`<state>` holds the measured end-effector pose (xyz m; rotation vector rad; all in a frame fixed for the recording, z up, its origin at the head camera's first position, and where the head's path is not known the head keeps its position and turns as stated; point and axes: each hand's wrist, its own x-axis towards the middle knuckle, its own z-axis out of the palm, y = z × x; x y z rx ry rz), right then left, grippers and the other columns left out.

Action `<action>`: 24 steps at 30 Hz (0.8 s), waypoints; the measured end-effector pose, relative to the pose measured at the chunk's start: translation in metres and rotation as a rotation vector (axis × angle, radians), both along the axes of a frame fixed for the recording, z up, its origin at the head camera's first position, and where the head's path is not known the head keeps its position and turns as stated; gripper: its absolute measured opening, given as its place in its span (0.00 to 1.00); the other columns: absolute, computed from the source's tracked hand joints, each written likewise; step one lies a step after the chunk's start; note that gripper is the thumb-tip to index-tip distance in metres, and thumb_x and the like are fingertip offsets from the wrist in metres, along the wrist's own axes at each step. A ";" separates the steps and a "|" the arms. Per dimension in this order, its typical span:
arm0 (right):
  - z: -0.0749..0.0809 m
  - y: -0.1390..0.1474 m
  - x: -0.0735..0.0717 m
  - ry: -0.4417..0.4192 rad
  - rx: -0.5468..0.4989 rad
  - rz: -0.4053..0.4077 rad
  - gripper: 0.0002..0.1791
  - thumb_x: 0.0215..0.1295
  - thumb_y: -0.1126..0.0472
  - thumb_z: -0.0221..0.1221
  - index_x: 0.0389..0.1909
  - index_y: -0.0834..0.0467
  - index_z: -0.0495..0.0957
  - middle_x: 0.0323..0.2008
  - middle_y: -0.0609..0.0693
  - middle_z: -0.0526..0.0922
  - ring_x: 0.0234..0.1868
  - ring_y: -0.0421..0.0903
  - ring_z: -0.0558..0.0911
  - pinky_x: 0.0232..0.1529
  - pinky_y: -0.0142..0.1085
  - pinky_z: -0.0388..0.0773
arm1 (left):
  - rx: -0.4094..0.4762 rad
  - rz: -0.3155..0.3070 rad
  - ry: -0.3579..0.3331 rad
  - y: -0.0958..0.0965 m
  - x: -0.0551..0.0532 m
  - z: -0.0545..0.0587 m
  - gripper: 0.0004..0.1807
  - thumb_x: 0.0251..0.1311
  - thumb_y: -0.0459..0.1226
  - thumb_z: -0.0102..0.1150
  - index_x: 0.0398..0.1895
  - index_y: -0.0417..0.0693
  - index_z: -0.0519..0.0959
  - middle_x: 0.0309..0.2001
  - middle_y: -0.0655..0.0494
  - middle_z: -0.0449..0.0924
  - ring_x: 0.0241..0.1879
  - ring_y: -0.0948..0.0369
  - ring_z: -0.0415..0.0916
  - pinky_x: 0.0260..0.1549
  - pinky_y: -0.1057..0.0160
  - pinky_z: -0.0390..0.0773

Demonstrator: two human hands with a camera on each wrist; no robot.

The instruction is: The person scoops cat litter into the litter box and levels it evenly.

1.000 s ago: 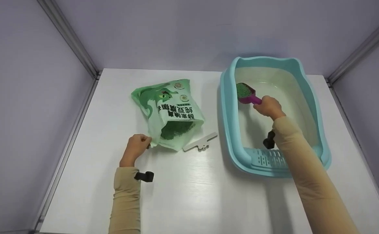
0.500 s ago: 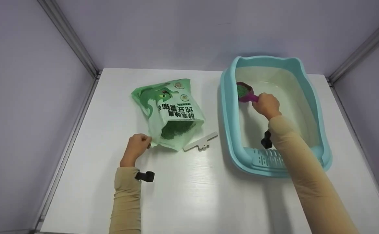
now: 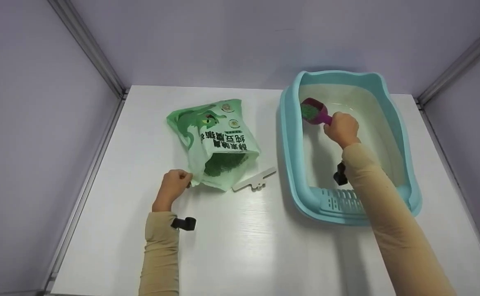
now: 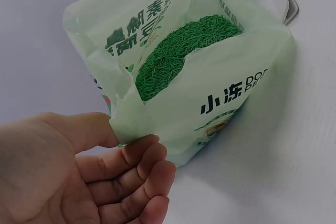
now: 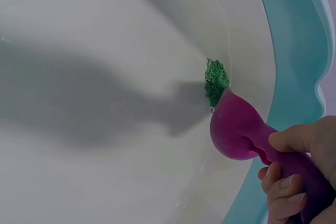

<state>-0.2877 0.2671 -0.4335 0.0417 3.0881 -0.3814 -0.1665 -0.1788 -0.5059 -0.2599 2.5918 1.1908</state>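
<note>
My left hand [image 3: 173, 186] pinches the edge of a green cat litter bag [image 3: 225, 127] between thumb and fingers. In the left wrist view, green pellets [image 4: 194, 40] show inside the bag's open mouth. My right hand [image 3: 342, 128] grips the handle of a purple scoop [image 3: 321, 114] inside the blue litter box [image 3: 291, 156], near its left wall. The scoop is tilted, with green pellets [image 3: 309, 112] visible in it from the head view. In the right wrist view, green pellets [image 5: 216, 83] show at the scoop's lip, over the pale box floor.
A white sealing clip [image 3: 255, 180] lies on the white table [image 3: 231, 246] between bag and box. A slotted step [image 3: 340, 201] forms the box's near end. Pale walls [image 3: 207, 45] enclose the table at the back and sides.
My right hand has shifted slightly away from me, and the scoop has tilted further. Fewer pellets show in the scoop. My left hand and the bag have stayed in place.
</note>
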 end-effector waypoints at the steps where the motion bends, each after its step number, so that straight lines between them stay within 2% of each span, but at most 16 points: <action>1: 0.001 0.001 0.000 -0.002 -0.003 0.002 0.17 0.61 0.59 0.53 0.33 0.73 0.75 0.29 0.68 0.78 0.28 0.57 0.73 0.34 0.55 0.72 | -0.002 -0.002 -0.002 0.000 0.000 0.000 0.16 0.67 0.38 0.47 0.33 0.36 0.81 0.28 0.48 0.83 0.29 0.60 0.73 0.30 0.67 0.67; 5: 0.003 0.004 -0.001 -0.028 -0.013 0.007 0.16 0.61 0.57 0.51 0.27 0.69 0.72 0.23 0.61 0.72 0.25 0.52 0.67 0.27 0.49 0.68 | -0.018 -0.011 -0.003 0.000 0.000 0.000 0.16 0.67 0.39 0.47 0.34 0.37 0.82 0.29 0.47 0.84 0.30 0.60 0.74 0.31 0.67 0.68; 9: 0.004 0.006 0.000 -0.031 -0.018 0.015 0.15 0.61 0.57 0.51 0.24 0.67 0.70 0.21 0.59 0.71 0.24 0.52 0.65 0.25 0.46 0.65 | -0.028 -0.018 -0.004 0.001 0.000 0.002 0.16 0.67 0.39 0.47 0.34 0.36 0.82 0.28 0.47 0.83 0.29 0.61 0.73 0.30 0.67 0.67; 12: 0.003 0.007 -0.001 -0.019 -0.009 0.018 0.14 0.61 0.60 0.50 0.24 0.68 0.71 0.21 0.60 0.72 0.23 0.51 0.65 0.26 0.49 0.66 | -0.026 -0.012 -0.009 0.001 0.000 0.002 0.16 0.67 0.39 0.47 0.34 0.37 0.82 0.28 0.48 0.83 0.29 0.61 0.72 0.30 0.68 0.67; 16: 0.001 0.007 -0.001 -0.011 0.018 0.004 0.15 0.61 0.61 0.50 0.30 0.72 0.75 0.25 0.65 0.77 0.24 0.52 0.68 0.29 0.53 0.71 | -0.019 -0.003 -0.008 0.002 0.000 0.002 0.16 0.67 0.39 0.47 0.34 0.37 0.82 0.28 0.49 0.83 0.29 0.61 0.72 0.30 0.67 0.67; 24: -0.002 0.010 -0.001 0.021 0.063 -0.007 0.15 0.62 0.63 0.50 0.33 0.74 0.75 0.30 0.70 0.79 0.27 0.60 0.75 0.33 0.57 0.73 | -0.006 -0.007 -0.005 0.000 0.001 0.001 0.16 0.67 0.39 0.46 0.33 0.37 0.81 0.28 0.48 0.83 0.29 0.61 0.73 0.30 0.67 0.67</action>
